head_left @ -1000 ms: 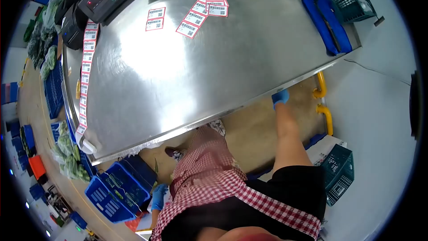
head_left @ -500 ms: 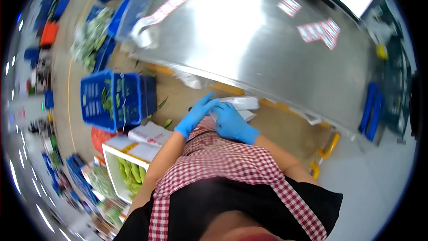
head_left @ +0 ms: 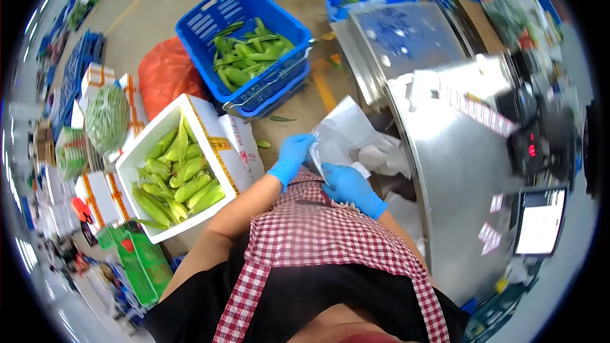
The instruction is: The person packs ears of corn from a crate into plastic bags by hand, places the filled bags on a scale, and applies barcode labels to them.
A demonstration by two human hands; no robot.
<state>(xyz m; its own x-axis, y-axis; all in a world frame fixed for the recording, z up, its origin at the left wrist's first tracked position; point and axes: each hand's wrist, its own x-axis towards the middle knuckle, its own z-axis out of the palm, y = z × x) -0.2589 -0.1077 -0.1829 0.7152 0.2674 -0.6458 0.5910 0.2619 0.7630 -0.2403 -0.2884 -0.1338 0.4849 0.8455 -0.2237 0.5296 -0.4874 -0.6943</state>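
Both my hands wear blue gloves and meet in front of the checked apron. My left hand (head_left: 293,154) is closed on the edge of a clear plastic bag (head_left: 340,132). Lower and to the right, my right hand (head_left: 353,189) grips the same bag near its near edge. The bag hangs spread between and beyond the hands, thin and whitish. Left of my hands stands a white foam box (head_left: 230,181) holding green corn cobs in husks (head_left: 184,174). Farther off, a blue crate (head_left: 210,16) holds more green produce (head_left: 251,57).
A steel table (head_left: 457,171) runs along the right, with a label strip (head_left: 480,111), a scale display (head_left: 532,146) and a monitor (head_left: 540,221). A red mesh sack (head_left: 168,76) lies beside the blue crate. A green crate (head_left: 145,267) stands at lower left.
The view has swung left, bringing the corn box and blue crate closer to the centre. My hands, apart at first, came together and now hold the bag, spread wider than before.
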